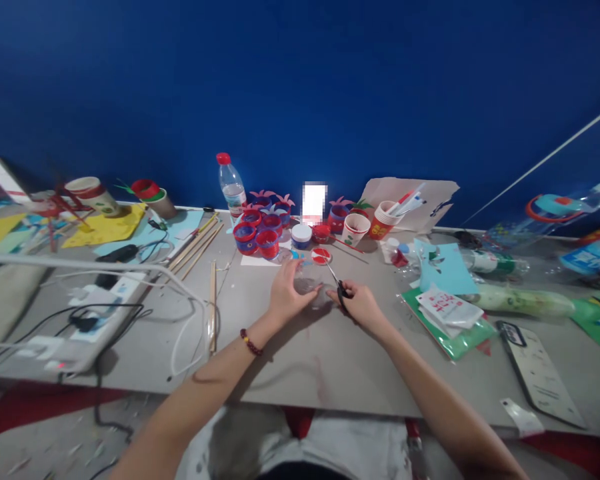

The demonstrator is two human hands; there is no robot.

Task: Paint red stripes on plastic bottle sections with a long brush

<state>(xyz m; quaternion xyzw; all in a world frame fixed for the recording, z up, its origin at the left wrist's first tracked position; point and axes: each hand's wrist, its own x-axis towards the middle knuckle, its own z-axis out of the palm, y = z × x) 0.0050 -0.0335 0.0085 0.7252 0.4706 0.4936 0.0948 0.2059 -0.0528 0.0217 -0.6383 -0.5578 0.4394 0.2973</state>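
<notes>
Left hand [286, 291]: fingers pinch clear plastic piece [310, 283], low over table [300, 360].
Right hand [360, 305]: fingers closed through scissors [339, 285].
Risk: flimsy plastic may slip, blades nicking left fingertips.

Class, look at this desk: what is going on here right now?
A person sits at a cluttered grey table against a blue wall. The right hand holds small scissors, blades pointing away toward a red round piece. The left hand steadies a clear, hard-to-see piece of plastic beside the blades. Behind them stand red and blue rings, paper cups and a water bottle.
</notes>
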